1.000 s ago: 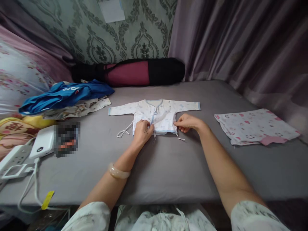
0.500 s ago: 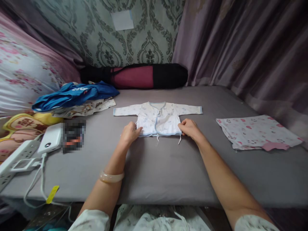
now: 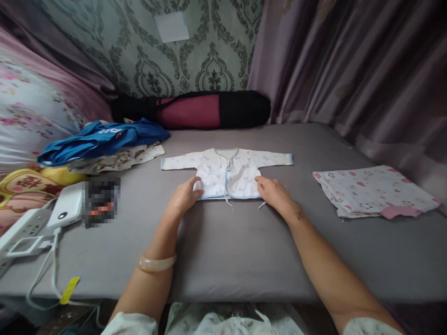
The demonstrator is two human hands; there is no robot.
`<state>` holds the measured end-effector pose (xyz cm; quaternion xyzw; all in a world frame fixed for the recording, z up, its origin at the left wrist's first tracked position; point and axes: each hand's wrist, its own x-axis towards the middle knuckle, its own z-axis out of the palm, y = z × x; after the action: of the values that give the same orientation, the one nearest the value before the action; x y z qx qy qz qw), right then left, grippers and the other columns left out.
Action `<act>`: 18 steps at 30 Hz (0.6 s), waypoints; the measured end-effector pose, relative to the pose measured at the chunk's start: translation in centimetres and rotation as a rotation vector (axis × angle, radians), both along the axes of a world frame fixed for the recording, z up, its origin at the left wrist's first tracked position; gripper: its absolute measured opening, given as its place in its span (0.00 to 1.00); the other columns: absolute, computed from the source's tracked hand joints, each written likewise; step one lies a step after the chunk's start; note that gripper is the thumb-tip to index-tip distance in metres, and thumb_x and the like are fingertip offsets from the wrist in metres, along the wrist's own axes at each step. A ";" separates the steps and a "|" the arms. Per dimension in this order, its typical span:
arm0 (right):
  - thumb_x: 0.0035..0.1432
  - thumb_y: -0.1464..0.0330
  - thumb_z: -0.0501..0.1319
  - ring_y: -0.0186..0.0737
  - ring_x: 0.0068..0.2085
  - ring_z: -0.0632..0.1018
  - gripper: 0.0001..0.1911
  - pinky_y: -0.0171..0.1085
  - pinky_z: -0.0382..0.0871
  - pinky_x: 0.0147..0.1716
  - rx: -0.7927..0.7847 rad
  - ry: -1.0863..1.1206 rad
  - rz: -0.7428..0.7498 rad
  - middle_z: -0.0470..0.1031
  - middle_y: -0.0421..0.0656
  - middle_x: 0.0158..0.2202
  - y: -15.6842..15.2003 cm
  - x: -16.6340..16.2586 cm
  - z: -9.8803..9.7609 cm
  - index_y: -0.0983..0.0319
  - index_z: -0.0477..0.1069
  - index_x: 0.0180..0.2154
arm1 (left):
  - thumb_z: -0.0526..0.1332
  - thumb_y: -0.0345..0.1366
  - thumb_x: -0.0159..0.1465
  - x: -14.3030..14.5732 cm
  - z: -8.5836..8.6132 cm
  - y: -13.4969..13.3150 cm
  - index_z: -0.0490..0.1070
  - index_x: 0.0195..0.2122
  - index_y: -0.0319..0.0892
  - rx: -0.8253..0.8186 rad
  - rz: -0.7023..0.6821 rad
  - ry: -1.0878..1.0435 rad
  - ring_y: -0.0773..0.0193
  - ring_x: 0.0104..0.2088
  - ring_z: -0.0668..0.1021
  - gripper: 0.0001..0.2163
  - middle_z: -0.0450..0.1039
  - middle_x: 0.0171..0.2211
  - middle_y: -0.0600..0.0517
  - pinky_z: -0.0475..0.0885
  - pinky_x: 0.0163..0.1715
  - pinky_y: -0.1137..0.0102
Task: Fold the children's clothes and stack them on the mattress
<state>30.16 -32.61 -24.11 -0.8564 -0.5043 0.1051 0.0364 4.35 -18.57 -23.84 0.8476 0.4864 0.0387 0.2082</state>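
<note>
A small white baby shirt (image 3: 226, 172) with pale blue trim lies flat on the grey mattress (image 3: 223, 251), sleeves spread to both sides. My left hand (image 3: 183, 197) rests at the shirt's lower left corner, fingers lying flat and a little apart on the hem. At the lower right corner my right hand (image 3: 274, 191) lies flat too, fingertips touching the hem. Thin tie strings hang from the bottom edge between my hands. A pale bangle (image 3: 156, 264) circles my left wrist.
A folded pink-patterned cloth (image 3: 373, 190) lies to the right. A blue garment (image 3: 104, 139) on a patterned one sits at the back left. A white power bank (image 3: 66, 211), power strip and cables are at the left edge. A black and maroon roll (image 3: 195, 109) lines the wall.
My left hand has moved from the middle of the shirt front out to its lower left corner. The loose tie string at the left is now tucked away, and both hands lie flatter.
</note>
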 end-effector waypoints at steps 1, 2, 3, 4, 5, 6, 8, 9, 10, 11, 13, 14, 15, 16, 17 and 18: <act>0.66 0.68 0.50 0.49 0.47 0.77 0.22 0.39 0.64 0.41 -0.008 -0.008 0.006 0.78 0.51 0.46 0.0 -0.1 0.0 0.53 0.67 0.59 | 0.56 0.38 0.63 0.0 0.1 0.0 0.69 0.54 0.45 -0.003 -0.010 0.014 0.58 0.35 0.76 0.18 0.74 0.34 0.49 0.65 0.33 0.69; 0.66 0.68 0.49 0.49 0.47 0.77 0.22 0.40 0.64 0.41 -0.011 -0.013 0.012 0.78 0.50 0.46 -0.1 -0.2 0.0 0.53 0.67 0.59 | 0.56 0.38 0.63 -0.1 0.1 0.0 0.71 0.53 0.45 -0.006 -0.015 0.026 0.58 0.34 0.76 0.17 0.74 0.33 0.50 0.65 0.33 0.69; 0.66 0.68 0.50 0.49 0.47 0.77 0.21 0.39 0.64 0.41 -0.007 -0.016 0.017 0.77 0.50 0.46 -0.1 -0.2 0.0 0.54 0.67 0.59 | 0.57 0.38 0.63 -0.1 0.1 0.0 0.72 0.51 0.45 -0.010 -0.015 0.036 0.58 0.34 0.76 0.16 0.74 0.32 0.50 0.65 0.33 0.69; 0.66 0.68 0.50 0.48 0.47 0.77 0.21 0.39 0.64 0.41 0.002 -0.023 0.026 0.77 0.50 0.46 -0.2 -0.2 0.1 0.54 0.68 0.58 | 0.58 0.38 0.62 -0.2 0.2 0.0 0.73 0.51 0.45 -0.009 -0.012 0.042 0.58 0.34 0.76 0.16 0.74 0.32 0.50 0.65 0.33 0.69; 0.66 0.67 0.51 0.48 0.47 0.76 0.19 0.39 0.64 0.42 0.013 -0.034 0.038 0.76 0.50 0.47 -0.4 -0.2 0.2 0.55 0.70 0.56 | 0.59 0.39 0.62 -0.3 0.2 0.0 0.74 0.50 0.46 -0.002 -0.009 0.043 0.57 0.35 0.76 0.16 0.74 0.32 0.49 0.65 0.34 0.69; 0.66 0.67 0.53 0.48 0.48 0.75 0.18 0.38 0.64 0.42 0.024 -0.049 0.053 0.75 0.51 0.48 -0.4 -0.1 0.5 0.56 0.72 0.54 | 0.60 0.40 0.60 -0.4 0.2 0.0 0.75 0.48 0.46 0.013 -0.009 0.040 0.57 0.36 0.76 0.15 0.74 0.32 0.49 0.66 0.34 0.69; 0.64 0.66 0.55 0.48 0.50 0.74 0.14 0.38 0.64 0.44 0.033 -0.082 0.080 0.73 0.52 0.49 -0.4 0.2 1.1 0.58 0.76 0.47 | 0.63 0.41 0.59 -0.4 0.5 0.1 0.77 0.43 0.45 0.063 -0.014 0.027 0.55 0.39 0.76 0.12 0.74 0.32 0.48 0.67 0.36 0.69; 0.64 0.66 0.56 0.49 0.50 0.74 0.14 0.38 0.64 0.44 0.034 -0.090 0.088 0.72 0.53 0.49 -0.3 0.4 1.6 0.60 0.78 0.45 | 0.63 0.41 0.59 -0.2 0.7 0.2 0.78 0.40 0.44 0.092 -0.015 0.017 0.54 0.41 0.76 0.11 0.74 0.31 0.47 0.67 0.37 0.69; 0.64 0.65 0.56 0.49 0.49 0.74 0.13 0.38 0.64 0.45 0.037 -0.087 0.090 0.73 0.53 0.48 0.1 0.6 2.0 0.61 0.79 0.43 | 0.63 0.41 0.59 0.2 1.0 0.4 0.78 0.37 0.43 0.116 -0.018 0.004 0.53 0.41 0.75 0.10 0.75 0.31 0.47 0.67 0.38 0.68; 0.64 0.65 0.56 0.48 0.48 0.74 0.13 0.38 0.64 0.44 0.046 -0.073 0.087 0.74 0.53 0.47 0.6 0.8 2.5 0.61 0.79 0.41 | 0.62 0.41 0.59 0.8 1.3 0.5 0.78 0.34 0.42 0.130 -0.022 -0.020 0.54 0.41 0.76 0.09 0.75 0.31 0.46 0.67 0.38 0.68; 0.64 0.65 0.55 0.47 0.46 0.75 0.14 0.37 0.64 0.43 0.090 -0.015 0.081 0.76 0.52 0.44 2.2 1.1 3.3 0.62 0.79 0.39 | 0.60 0.38 0.61 2.6 2.0 1.0 0.78 0.33 0.40 0.122 -0.038 -0.105 0.56 0.37 0.76 0.09 0.76 0.31 0.46 0.68 0.38 0.68; 0.64 0.65 0.55 0.46 0.45 0.76 0.14 0.37 0.64 0.42 0.126 0.027 0.088 0.77 0.51 0.43 3.3 1.1 3.5 0.61 0.79 0.38 | 0.59 0.36 0.61 3.7 2.2 1.3 0.78 0.33 0.40 0.106 -0.048 -0.172 0.58 0.35 0.77 0.09 0.77 0.31 0.46 0.69 0.38 0.68; 0.63 0.66 0.55 0.45 0.44 0.76 0.13 0.36 0.64 0.41 0.169 0.070 0.101 0.78 0.49 0.41 4.5 1.1 3.6 0.61 0.79 0.38 | 0.57 0.34 0.61 4.9 2.3 1.7 0.78 0.34 0.40 0.078 -0.062 -0.238 0.59 0.35 0.77 0.09 0.78 0.32 0.47 0.69 0.38 0.68; 0.63 0.67 0.55 0.43 0.43 0.76 0.13 0.35 0.64 0.41 0.214 0.114 0.121 0.79 0.47 0.41 5.8 1.0 3.7 0.61 0.78 0.38 | 0.57 0.31 0.61 6.1 2.3 2.0 0.79 0.36 0.39 0.050 -0.068 -0.289 0.60 0.35 0.77 0.10 0.79 0.33 0.47 0.70 0.39 0.68; 0.62 0.68 0.55 0.42 0.43 0.76 0.12 0.34 0.64 0.41 0.256 0.152 0.138 0.79 0.46 0.41 7.1 0.7 3.6 0.60 0.78 0.38 | 0.56 0.29 0.60 7.3 2.1 2.4 0.79 0.37 0.39 0.026 -0.064 -0.335 0.60 0.35 0.78 0.11 0.79 0.34 0.47 0.70 0.39 0.68; 0.62 0.68 0.55 0.41 0.43 0.76 0.12 0.33 0.63 0.41 0.289 0.180 0.146 0.79 0.45 0.42 8.4 0.4 3.4 0.60 0.78 0.39 | 0.56 0.27 0.59 8.4 1.8 2.8 0.79 0.38 0.38 -0.002 -0.051 -0.370 0.60 0.36 0.78 0.12 0.79 0.35 0.46 0.70 0.40 0.68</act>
<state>30.61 -24.23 -20.73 -0.7905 -0.5695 0.1103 0.1963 12.78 -15.79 -22.09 0.8378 0.4183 0.1882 0.2960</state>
